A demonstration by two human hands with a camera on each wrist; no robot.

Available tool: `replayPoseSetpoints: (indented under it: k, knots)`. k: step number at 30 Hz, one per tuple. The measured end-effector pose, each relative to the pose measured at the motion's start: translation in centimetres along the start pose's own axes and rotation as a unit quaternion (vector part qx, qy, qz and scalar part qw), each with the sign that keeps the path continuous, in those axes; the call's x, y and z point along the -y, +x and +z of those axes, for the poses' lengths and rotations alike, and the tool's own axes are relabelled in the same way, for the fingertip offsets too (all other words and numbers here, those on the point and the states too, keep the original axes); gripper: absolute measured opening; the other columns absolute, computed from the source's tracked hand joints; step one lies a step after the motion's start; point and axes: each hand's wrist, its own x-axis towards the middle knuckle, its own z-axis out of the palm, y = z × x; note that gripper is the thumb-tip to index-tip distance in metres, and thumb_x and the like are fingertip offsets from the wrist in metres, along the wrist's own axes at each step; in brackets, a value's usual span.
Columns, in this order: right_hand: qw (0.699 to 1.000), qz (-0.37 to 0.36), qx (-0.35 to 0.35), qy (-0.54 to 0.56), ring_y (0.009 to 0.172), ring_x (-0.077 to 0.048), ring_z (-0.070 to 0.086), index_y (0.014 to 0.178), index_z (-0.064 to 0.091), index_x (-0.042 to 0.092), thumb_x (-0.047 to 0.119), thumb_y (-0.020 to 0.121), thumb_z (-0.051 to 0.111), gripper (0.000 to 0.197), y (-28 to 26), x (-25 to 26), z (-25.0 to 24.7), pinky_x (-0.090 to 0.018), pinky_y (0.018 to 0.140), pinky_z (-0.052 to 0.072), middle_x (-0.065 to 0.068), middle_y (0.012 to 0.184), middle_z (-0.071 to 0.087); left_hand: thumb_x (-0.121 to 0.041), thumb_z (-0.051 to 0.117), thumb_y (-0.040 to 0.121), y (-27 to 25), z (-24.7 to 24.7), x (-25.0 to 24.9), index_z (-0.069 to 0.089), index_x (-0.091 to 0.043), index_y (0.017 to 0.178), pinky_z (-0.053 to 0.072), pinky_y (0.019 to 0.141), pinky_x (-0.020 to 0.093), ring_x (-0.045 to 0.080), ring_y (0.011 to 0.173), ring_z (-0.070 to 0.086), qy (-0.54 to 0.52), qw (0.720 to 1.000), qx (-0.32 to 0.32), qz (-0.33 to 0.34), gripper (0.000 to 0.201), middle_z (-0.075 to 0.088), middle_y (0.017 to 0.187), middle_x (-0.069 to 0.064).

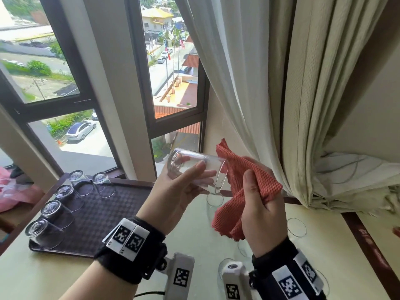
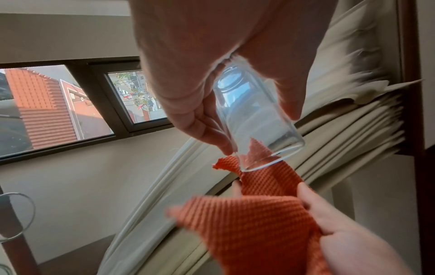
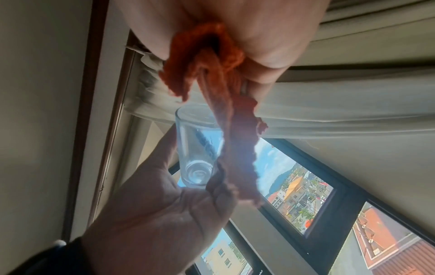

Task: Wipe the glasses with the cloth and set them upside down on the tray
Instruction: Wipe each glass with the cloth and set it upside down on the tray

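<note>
Above the table's near edge, the left hand [image 1: 173, 189] holds one clear glass [image 1: 195, 167] on its side, fingers and thumb curled round the barrel. The glass's long axis runs roughly left to right: thick base toward the window, open mouth toward the right hand [image 1: 263, 211]. That hand bunches the orange cloth [image 1: 240, 187] in curled fingers, with a loose corner standing just at the rim (the left wrist view shows a tip of cloth [image 2: 256, 148] already inside the mouth). The coming move turns on this alignment; the cloth hand lies directly off the open end, so a push along the axis would probably carry the fabric inward. Five glasses stand inverted on the dark tray [image 1: 112, 215] to the left, the nearest inverted glass [image 1: 44, 233] at its front corner. Several upright glasses, one upright glass [image 1: 296, 227] among them, wait on the table [image 1: 65, 276] to the right.
</note>
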Motion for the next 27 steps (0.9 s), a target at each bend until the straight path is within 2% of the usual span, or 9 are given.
replayPoseSetpoints:
  k: [6, 9, 12, 15, 18, 20, 23, 25, 27]
  knots:
    - [0.996, -0.087, -0.023, -0.008, 0.085, 0.004, 0.066, 0.115, 0.056, 0.017, 0.022, 0.107, 0.047, 0.013, -1.4, 0.9, 0.7, -0.009, 0.069, 0.051, 0.026, 0.105, 0.066, -0.053, 0.063, 0.094, -1.4, 0.3, 0.1, 0.080, -0.011, 0.105, 0.054, 0.108, 0.049, 0.044, 0.113, 0.071, -0.049, 0.998, -0.031, 0.005, 0.047, 0.071, 0.118, 0.036]
    - [0.988, -0.137, 0.045, -0.063, 0.073, 0.001, 0.066, 0.117, 0.053, 0.028, 0.040, 0.110, 0.042, 0.017, -1.8, 1.1, 0.9, -0.017, 0.060, 0.055, 0.029, 0.106, 0.067, -0.057, 0.064, 0.095, -1.6, 0.0, -0.4, 0.061, -0.005, 0.137, 0.063, 0.092, 0.039, 0.034, 0.099, 0.075, -0.064, 0.997, -0.023, 0.034, 0.066, 0.073, 0.117, 0.032]
    - [0.972, -0.163, 0.132, -0.107, 0.094, -0.007, 0.075, 0.128, 0.056, 0.030, 0.048, 0.110, 0.042, 0.030, -1.9, 1.1, 1.2, -0.028, 0.074, 0.063, 0.016, 0.127, 0.071, -0.057, 0.058, 0.097, -1.9, -0.4, -1.2, 0.064, -0.006, 0.132, 0.064, 0.087, 0.038, 0.033, 0.096, 0.074, -0.060, 0.996, 0.010, 0.064, 0.062, 0.074, 0.113, 0.027]
    - [0.953, -0.188, 0.201, -0.129, 0.118, -0.009, 0.070, 0.138, 0.061, 0.025, 0.046, 0.108, 0.050, 0.038, -1.5, 1.5, 1.6, -0.032, 0.087, 0.063, 0.017, 0.148, 0.059, -0.058, 0.064, 0.093, -2.1, -1.3, -2.1, 0.053, 0.002, 0.139, 0.060, 0.095, 0.050, 0.052, 0.110, 0.067, -0.012, 0.994, 0.029, 0.100, 0.077, 0.061, 0.126, 0.043]
    - [0.936, -0.183, 0.268, -0.137, 0.124, 0.003, 0.062, 0.142, 0.062, 0.021, 0.051, 0.098, 0.066, 0.054, -0.7, 2.7, 1.9, -0.037, 0.093, 0.062, 0.018, 0.156, 0.050, -0.061, 0.077, 0.086, -2.1, -2.4, -3.1, 0.050, -0.003, 0.143, 0.059, 0.099, 0.055, 0.060, 0.118, 0.063, 0.024, 0.991, 0.043, 0.122, 0.086, 0.061, 0.129, 0.039]
    - [0.918, -0.181, 0.311, -0.170, 0.126, 0.005, 0.060, 0.149, 0.055, 0.028, 0.040, 0.092, 0.074, 0.061, -0.2, 3.5, 2.1, -0.037, 0.093, 0.061, 0.027, 0.160, 0.040, -0.064, 0.084, 0.078, -2.3, -3.0, -3.8, 0.050, -0.007, 0.144, 0.062, 0.095, 0.048, 0.056, 0.118, 0.065, 0.036, 0.990, 0.044, 0.131, 0.094, 0.064, 0.129, 0.035]
    - [0.876, -0.188, 0.384, -0.222, 0.144, -0.011, 0.049, 0.160, 0.036, 0.036, 0.012, 0.082, 0.066, 0.087, 0.0, 4.4, 2.9, -0.040, 0.101, 0.058, 0.031, 0.166, 0.023, -0.063, 0.086, 0.077, -2.4, -3.8, -4.6, 0.050, -0.012, 0.146, 0.060, 0.099, 0.046, 0.049, 0.119, 0.067, 0.027, 0.989, 0.054, 0.133, 0.093, 0.067, 0.128, 0.027]
    - [0.860, -0.196, 0.391, -0.264, 0.125, -0.013, 0.059, 0.162, 0.028, 0.041, 0.009, 0.077, 0.064, 0.097, 0.0, 5.0, 3.7, -0.032, 0.095, 0.058, 0.030, 0.166, 0.023, -0.060, 0.087, 0.077, -2.6, -4.1, -4.9, 0.051, -0.016, 0.143, 0.060, 0.100, 0.045, 0.040, 0.112, 0.070, 0.016, 0.989, 0.071, 0.130, 0.087, 0.071, 0.119, 0.018]
    - [0.865, -0.227, 0.339, -0.291, 0.095, -0.021, 0.063, 0.159, 0.036, 0.038, 0.009, 0.074, 0.067, 0.095, -0.1, 5.6, 4.5, -0.026, 0.075, 0.056, 0.019, 0.158, 0.039, -0.057, 0.088, 0.077, -2.8, -4.2, -5.0, 0.050, -0.016, 0.142, 0.061, 0.095, 0.043, 0.033, 0.105, 0.071, 0.007, 0.988, 0.094, 0.121, 0.086, 0.073, 0.111, 0.013]
